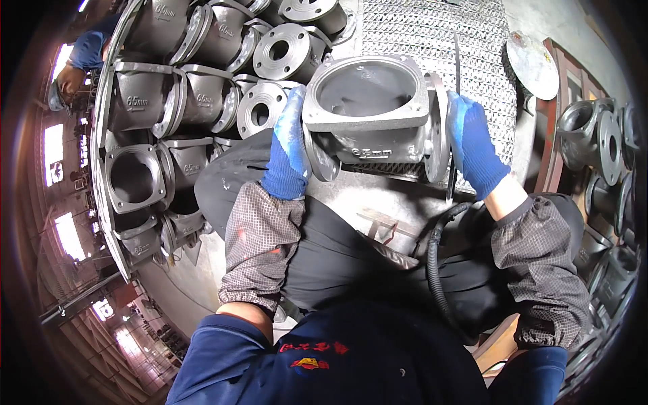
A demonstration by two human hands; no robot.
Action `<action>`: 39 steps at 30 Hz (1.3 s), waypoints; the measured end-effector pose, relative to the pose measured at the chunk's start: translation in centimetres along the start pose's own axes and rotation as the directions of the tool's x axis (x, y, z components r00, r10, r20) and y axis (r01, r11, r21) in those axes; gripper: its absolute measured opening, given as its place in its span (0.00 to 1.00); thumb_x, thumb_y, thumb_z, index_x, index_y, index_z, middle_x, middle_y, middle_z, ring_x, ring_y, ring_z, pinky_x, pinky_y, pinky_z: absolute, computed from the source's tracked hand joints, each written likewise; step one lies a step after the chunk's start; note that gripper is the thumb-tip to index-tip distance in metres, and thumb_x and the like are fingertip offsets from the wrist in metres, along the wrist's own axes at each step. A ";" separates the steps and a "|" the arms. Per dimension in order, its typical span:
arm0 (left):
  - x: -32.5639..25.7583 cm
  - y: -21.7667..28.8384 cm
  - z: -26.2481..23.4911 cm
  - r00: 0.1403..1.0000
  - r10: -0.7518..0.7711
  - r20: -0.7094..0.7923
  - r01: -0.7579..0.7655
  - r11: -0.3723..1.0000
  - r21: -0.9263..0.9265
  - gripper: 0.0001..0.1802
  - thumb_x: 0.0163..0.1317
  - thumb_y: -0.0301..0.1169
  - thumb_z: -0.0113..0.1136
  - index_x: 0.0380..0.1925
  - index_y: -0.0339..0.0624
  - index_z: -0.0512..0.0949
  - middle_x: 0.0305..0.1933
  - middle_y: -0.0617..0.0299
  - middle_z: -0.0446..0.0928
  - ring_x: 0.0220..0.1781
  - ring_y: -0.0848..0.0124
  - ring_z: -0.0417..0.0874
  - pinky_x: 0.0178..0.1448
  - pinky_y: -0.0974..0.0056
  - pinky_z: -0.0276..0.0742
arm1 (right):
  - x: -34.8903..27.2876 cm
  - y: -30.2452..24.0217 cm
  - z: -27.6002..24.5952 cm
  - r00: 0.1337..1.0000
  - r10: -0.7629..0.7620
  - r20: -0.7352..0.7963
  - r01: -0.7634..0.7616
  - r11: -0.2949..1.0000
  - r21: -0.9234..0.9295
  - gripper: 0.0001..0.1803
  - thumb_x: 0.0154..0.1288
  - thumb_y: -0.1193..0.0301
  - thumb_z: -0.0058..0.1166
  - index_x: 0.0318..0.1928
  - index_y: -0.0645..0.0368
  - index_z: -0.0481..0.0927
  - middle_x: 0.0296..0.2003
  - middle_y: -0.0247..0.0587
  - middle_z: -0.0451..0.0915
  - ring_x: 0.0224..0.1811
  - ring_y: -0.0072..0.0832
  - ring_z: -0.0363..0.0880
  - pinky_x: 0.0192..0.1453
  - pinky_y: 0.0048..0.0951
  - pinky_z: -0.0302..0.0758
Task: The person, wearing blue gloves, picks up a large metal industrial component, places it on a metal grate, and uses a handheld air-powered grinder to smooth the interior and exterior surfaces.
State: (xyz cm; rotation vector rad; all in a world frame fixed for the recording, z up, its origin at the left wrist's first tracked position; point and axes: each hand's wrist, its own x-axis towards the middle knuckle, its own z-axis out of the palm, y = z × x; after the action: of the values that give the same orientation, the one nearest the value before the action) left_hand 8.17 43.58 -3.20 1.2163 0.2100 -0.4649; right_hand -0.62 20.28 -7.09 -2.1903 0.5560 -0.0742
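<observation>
Between my hands is a grey cast-metal valve body with a wide square-rimmed opening facing up and a round flange at each end. My left hand, in a blue knitted glove with a paler coated front, grips its left flange. On the opposite side my right hand, gloved the same way, is pressed to the right flange. The fingers of both hands are partly hidden behind the flanges. The casting is held up above my lap, in front of a metal mesh surface.
Several similar valve bodies are stacked at the left, and more castings lie at the right. A pale round disc stands beyond the mesh. A black corrugated hose runs by my right leg. At far left shows another person's hand.
</observation>
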 end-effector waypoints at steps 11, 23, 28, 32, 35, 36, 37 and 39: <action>-1.5 -1.5 -2.4 0.986 0.164 0.042 -0.169 0.946 0.278 0.22 0.70 0.36 0.39 0.58 0.31 0.64 0.55 0.56 0.71 0.56 0.71 0.73 0.61 0.68 0.68 | -4.4 -1.0 1.2 0.937 0.332 0.110 -0.322 0.700 0.637 0.13 0.69 0.68 0.42 0.38 0.67 0.74 0.23 0.34 0.70 0.26 0.18 0.64 0.31 0.23 0.65; -1.6 -2.0 1.2 0.969 0.188 0.162 -0.233 0.916 0.327 0.22 0.69 0.43 0.41 0.51 0.36 0.69 0.41 0.56 0.77 0.36 0.73 0.80 0.38 0.71 0.79 | -3.8 1.3 -1.6 0.966 0.255 0.054 -0.222 0.695 0.684 0.13 0.68 0.73 0.40 0.45 0.69 0.74 0.33 0.35 0.75 0.33 0.19 0.69 0.39 0.20 0.68; -0.1 -4.1 -0.3 0.545 0.525 0.654 -0.793 0.067 0.606 0.22 0.71 0.40 0.38 0.55 0.34 0.66 0.46 0.52 0.75 0.43 0.70 0.80 0.43 0.69 0.78 | -4.7 2.1 -4.4 0.976 0.210 0.060 -0.202 0.762 0.615 0.18 0.69 0.70 0.39 0.53 0.69 0.71 0.45 0.42 0.76 0.47 0.27 0.75 0.53 0.21 0.69; -3.3 -2.7 1.7 0.913 0.064 0.404 -0.217 0.913 0.346 0.22 0.71 0.34 0.34 0.61 0.34 0.60 0.59 0.52 0.67 0.58 0.68 0.71 0.63 0.65 0.67 | -4.3 2.1 -6.6 0.888 0.450 0.098 -0.402 0.655 0.639 0.18 0.68 0.63 0.42 0.47 0.65 0.76 0.39 0.39 0.79 0.37 0.21 0.76 0.42 0.22 0.70; -4.0 -2.9 2.7 0.962 -0.108 0.252 0.052 0.974 0.220 0.25 0.71 0.39 0.35 0.61 0.34 0.60 0.59 0.54 0.67 0.59 0.68 0.69 0.63 0.65 0.65 | -3.3 9.2 -8.9 0.811 0.578 -0.088 -0.370 0.624 0.688 0.20 0.67 0.60 0.42 0.45 0.65 0.76 0.39 0.43 0.79 0.34 0.25 0.76 0.39 0.25 0.72; -4.1 -3.4 2.5 0.952 -0.126 0.278 0.077 0.981 0.178 0.26 0.70 0.41 0.35 0.61 0.34 0.60 0.59 0.54 0.67 0.59 0.68 0.69 0.63 0.65 0.64 | -4.0 14.1 -8.8 0.856 0.487 -0.170 -0.203 0.621 0.757 0.20 0.66 0.60 0.42 0.45 0.65 0.76 0.39 0.45 0.79 0.34 0.28 0.76 0.40 0.29 0.72; -3.6 -4.2 1.0 0.914 0.008 0.406 -0.176 0.909 0.379 0.26 0.71 0.41 0.34 0.61 0.34 0.60 0.59 0.54 0.67 0.59 0.69 0.68 0.63 0.66 0.63 | -5.1 17.8 -8.6 0.816 0.559 -0.145 -0.254 0.573 0.779 0.22 0.66 0.58 0.41 0.44 0.65 0.76 0.39 0.47 0.79 0.34 0.29 0.76 0.41 0.31 0.72; -4.3 -3.5 1.7 0.926 -0.005 0.377 -0.155 0.907 0.391 0.26 0.71 0.41 0.34 0.61 0.33 0.60 0.59 0.54 0.67 0.59 0.69 0.68 0.63 0.66 0.63 | -6.8 20.7 -6.1 0.717 0.695 -0.056 -0.453 0.526 0.720 0.24 0.67 0.54 0.40 0.43 0.65 0.75 0.36 0.46 0.78 0.33 0.31 0.75 0.40 0.32 0.73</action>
State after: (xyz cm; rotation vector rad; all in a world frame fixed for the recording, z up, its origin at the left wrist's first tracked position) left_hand 2.65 42.07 -3.90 1.5181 -0.2783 -0.6847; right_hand -15.73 7.49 -17.97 -1.1834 1.2429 -0.2530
